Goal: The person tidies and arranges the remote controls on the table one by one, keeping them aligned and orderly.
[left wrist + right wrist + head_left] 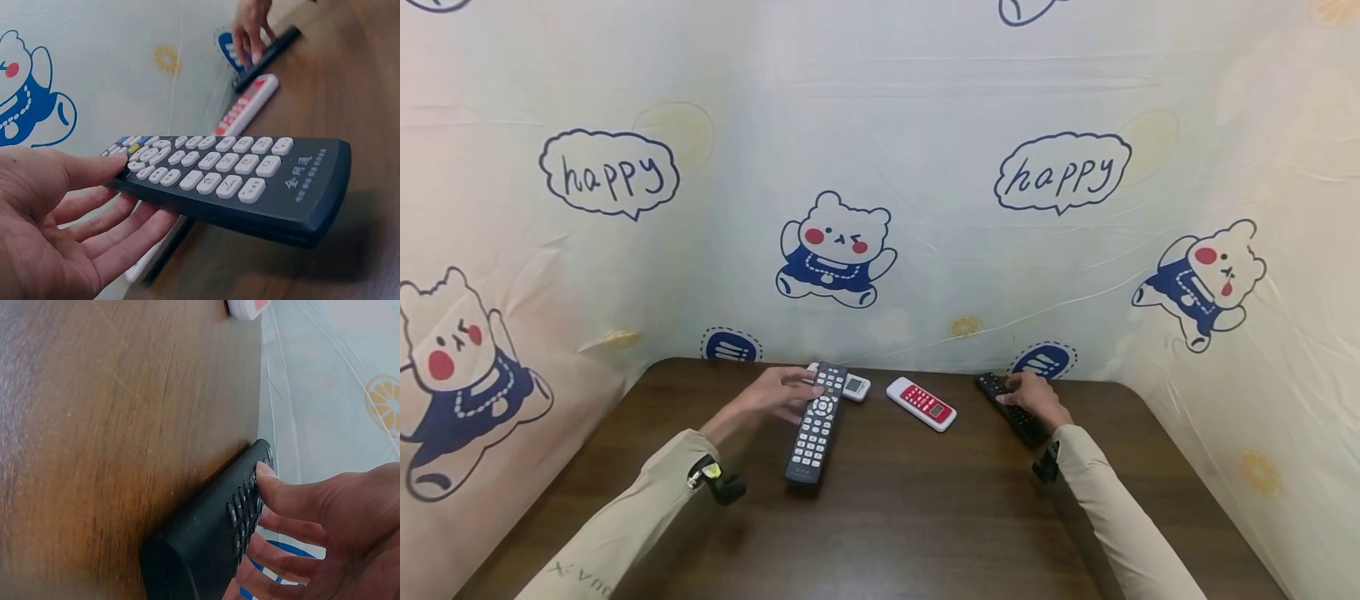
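My left hand (775,398) holds the far end of a long black remote with white buttons (814,433). In the left wrist view the thumb lies on that remote's (237,181) button end and the fingers (119,237) reach underneath it. The end with the logo is down near the table. My right hand (1033,400) lies over a slim all-black remote (1022,427) near the back right of the table. Its fingertips (265,475) curl onto the buttons of this remote (206,537). A red and white remote (921,404) lies between the two hands, untouched.
A small white remote (856,386) lies at the back, partly under the long black one. The dark wooden table (910,517) is walled on three sides by a cartoon bear cloth (835,250). Tan sleeves cover both forearms.
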Demonstrator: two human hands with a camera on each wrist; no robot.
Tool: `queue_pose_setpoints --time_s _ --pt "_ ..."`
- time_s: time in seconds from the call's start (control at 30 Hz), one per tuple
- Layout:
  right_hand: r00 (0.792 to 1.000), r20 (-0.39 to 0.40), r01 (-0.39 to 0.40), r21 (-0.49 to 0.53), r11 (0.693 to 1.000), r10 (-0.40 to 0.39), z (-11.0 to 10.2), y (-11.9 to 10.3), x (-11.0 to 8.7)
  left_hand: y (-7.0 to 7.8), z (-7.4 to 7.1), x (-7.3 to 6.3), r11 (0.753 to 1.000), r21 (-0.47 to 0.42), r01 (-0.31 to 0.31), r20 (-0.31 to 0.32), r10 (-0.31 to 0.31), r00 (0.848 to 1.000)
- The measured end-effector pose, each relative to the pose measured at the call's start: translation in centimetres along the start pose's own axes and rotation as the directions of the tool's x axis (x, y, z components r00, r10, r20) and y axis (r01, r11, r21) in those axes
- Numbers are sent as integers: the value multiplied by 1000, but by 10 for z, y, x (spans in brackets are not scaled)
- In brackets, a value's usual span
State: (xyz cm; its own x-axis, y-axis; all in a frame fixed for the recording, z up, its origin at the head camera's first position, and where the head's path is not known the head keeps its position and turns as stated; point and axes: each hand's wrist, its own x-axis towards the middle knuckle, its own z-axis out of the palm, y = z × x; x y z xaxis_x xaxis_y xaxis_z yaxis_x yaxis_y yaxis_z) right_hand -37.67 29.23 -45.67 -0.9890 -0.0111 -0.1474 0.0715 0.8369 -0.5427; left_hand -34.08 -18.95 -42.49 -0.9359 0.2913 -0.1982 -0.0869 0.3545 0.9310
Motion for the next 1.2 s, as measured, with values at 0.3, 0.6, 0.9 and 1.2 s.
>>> queue_pose_setpoints --time_s 0.3,0.6,0.9,1.2 --pt "1000 -10 -9 7 1000 9 1 -1 0 1 19 -1 997 -75 31 18 -30 999" --pt "997 33 -81 206 975 76 -1 9 2 -2 40 -1 993 -105 48 34 -44 998" --pt "994 64 -100 287 953 85 -2 14 5 -5 54 -1 989 -125 85 44 -80 996" --pt "993 73 -112 294 949 95 -3 12 4 -2 71 1 987 -127 93 40 -88 995"
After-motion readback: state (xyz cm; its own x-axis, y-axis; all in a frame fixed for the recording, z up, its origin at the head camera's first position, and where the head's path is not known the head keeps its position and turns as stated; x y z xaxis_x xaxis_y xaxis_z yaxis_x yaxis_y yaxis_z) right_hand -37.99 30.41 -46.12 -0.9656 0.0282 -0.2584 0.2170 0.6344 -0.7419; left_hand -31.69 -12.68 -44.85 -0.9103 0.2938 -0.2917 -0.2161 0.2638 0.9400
